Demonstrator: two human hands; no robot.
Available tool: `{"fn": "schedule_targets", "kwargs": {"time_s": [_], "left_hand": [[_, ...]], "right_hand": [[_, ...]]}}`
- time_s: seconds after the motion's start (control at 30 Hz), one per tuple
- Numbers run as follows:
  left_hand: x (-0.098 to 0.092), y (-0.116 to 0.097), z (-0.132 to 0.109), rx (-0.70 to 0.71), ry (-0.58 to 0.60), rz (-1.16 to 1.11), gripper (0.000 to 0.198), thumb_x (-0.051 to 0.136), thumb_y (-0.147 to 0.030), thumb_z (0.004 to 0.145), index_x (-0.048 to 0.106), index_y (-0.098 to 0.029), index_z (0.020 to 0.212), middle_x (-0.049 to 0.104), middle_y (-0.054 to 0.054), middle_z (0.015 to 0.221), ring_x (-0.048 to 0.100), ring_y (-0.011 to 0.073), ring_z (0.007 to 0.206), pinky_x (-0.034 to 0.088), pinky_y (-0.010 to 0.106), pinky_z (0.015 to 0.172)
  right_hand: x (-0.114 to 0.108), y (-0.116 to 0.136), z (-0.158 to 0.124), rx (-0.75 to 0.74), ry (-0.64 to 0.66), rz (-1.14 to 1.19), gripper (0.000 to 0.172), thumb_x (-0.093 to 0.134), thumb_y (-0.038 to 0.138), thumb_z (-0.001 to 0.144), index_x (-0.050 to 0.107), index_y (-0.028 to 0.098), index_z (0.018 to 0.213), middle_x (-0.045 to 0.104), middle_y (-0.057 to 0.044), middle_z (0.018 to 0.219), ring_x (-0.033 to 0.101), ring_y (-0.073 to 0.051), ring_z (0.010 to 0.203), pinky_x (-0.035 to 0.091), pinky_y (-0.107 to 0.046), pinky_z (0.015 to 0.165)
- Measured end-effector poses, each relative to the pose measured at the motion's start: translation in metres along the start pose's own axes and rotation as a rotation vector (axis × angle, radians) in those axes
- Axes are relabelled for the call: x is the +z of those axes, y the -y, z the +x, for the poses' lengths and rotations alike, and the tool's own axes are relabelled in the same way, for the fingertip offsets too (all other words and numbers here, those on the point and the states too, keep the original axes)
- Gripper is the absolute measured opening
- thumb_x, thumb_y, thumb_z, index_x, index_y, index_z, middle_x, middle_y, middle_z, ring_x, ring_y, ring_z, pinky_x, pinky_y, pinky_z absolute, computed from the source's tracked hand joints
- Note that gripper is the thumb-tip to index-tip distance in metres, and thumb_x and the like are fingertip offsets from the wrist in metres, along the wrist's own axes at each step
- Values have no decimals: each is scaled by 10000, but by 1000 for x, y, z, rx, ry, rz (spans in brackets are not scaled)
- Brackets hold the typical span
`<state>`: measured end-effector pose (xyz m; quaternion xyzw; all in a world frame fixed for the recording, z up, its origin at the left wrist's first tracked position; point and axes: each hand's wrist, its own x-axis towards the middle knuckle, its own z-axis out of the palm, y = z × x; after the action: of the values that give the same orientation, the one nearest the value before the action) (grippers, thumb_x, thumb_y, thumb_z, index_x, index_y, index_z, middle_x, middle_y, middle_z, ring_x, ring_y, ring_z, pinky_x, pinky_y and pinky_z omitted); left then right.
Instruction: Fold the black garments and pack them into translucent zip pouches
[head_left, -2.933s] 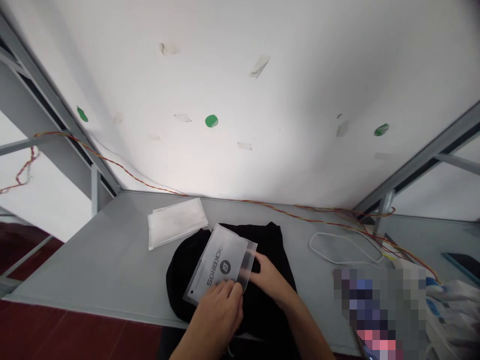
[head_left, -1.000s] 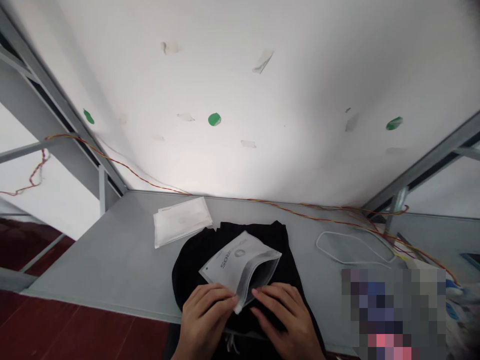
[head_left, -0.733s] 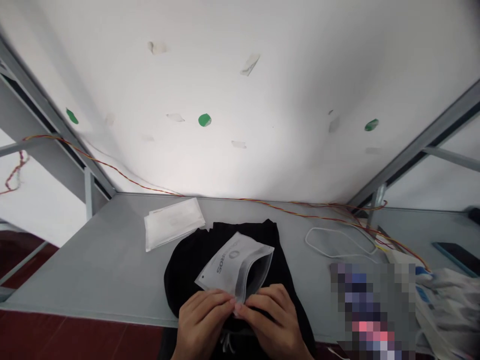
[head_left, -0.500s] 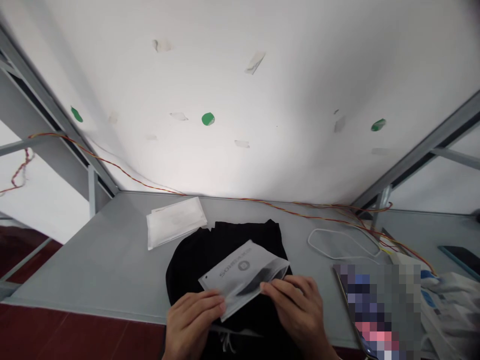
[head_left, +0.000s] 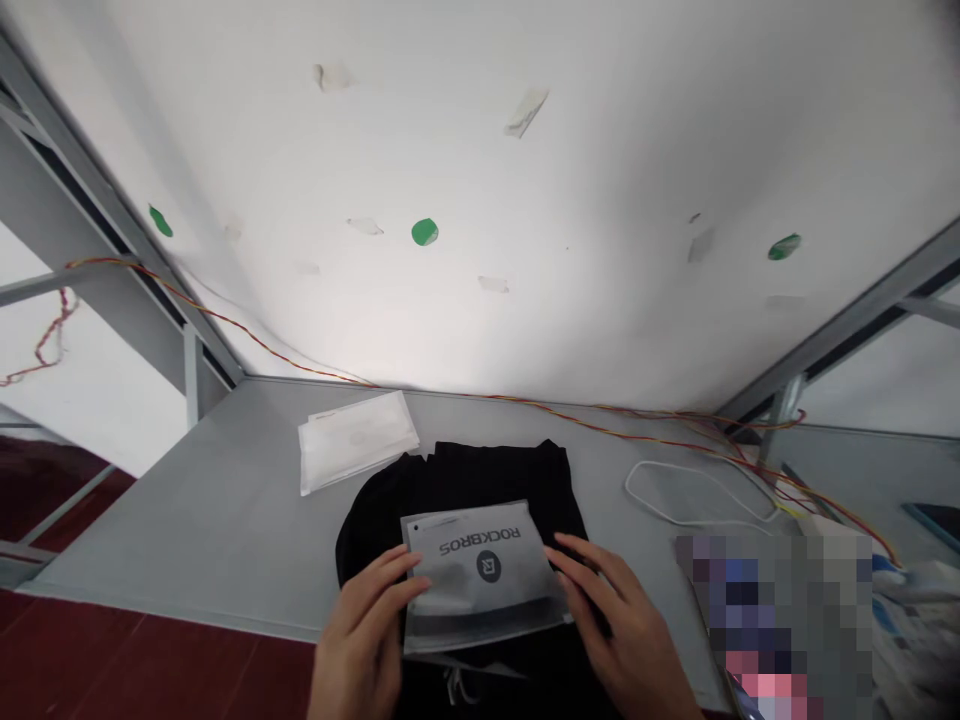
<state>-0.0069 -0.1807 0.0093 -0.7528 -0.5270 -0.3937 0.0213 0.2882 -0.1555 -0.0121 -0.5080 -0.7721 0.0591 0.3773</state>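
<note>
A frosted plastic zip bag (head_left: 480,600) printed ROCKBROS lies flat over a folded black garment (head_left: 499,465), its lettering upside down to me. A dark band shows through near the bag's lower edge; whether it is something inside or the cloth beneath, I cannot tell. My left hand (head_left: 367,620) holds the bag's left edge, fingertips on top. At the right edge, my right hand (head_left: 611,610) grips it with bent fingers. Both thumbs are partly hidden. A white drawstring (head_left: 457,688) pokes out of the garment below the bag.
White flat packets (head_left: 358,440) lie behind the garment on the grey table (head_left: 202,530). A white cable loop (head_left: 667,520) sits to the right, beside a blurred-out phone-like object (head_left: 750,620) and plastic bags (head_left: 919,620). Twisted red-yellow wires (head_left: 570,419) run along the wall.
The bag has turned from slanted to nearly level and its gaping side now lies flat. My left hand has shifted up along the left edge, my right hand to the right edge.
</note>
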Motion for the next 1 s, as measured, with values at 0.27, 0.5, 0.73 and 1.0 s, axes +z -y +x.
{"fn": "schedule_targets", "kwargs": {"time_s": [0.27, 0.5, 0.73, 1.0], "left_hand": [[56, -21, 1, 166, 178, 438, 500, 416, -171, 1051, 519, -180, 1540, 529, 86, 1600, 548, 276, 1437, 506, 461, 1113], [60, -8, -15, 155, 230, 446, 546, 418, -245, 1078, 401, -207, 1622, 468, 57, 1647, 490, 259, 1482, 434, 448, 1170], [65, -12, -16, 167, 222, 444, 607, 453, -412, 1084, 369, -179, 1638, 480, 84, 1636, 477, 293, 1483, 412, 493, 1197], [29, 10, -31, -309, 276, 132, 552, 492, -476, 1054, 458, -334, 1587, 639, 137, 1410, 685, 323, 1202, 635, 471, 890]], "right_hand": [[58, 35, 11, 52, 410, -165, 566, 371, 423, 1109, 355, 241, 1646, 343, -78, 1699, 360, -340, 1564, 437, -628, 1199], [59, 33, 7, 92, 494, -193, 580, 330, 460, 1110, 306, 271, 1657, 293, -55, 1708, 318, -320, 1582, 371, -637, 1235], [64, 33, 7, 134, 514, -163, 582, 353, 458, 1101, 291, 316, 1662, 286, -42, 1722, 306, -330, 1588, 328, -662, 1244], [43, -2, -14, 276, 303, -192, 714, 464, 569, 1045, 235, 349, 1684, 408, -76, 1692, 393, -402, 1540, 431, -675, 1167]]}}
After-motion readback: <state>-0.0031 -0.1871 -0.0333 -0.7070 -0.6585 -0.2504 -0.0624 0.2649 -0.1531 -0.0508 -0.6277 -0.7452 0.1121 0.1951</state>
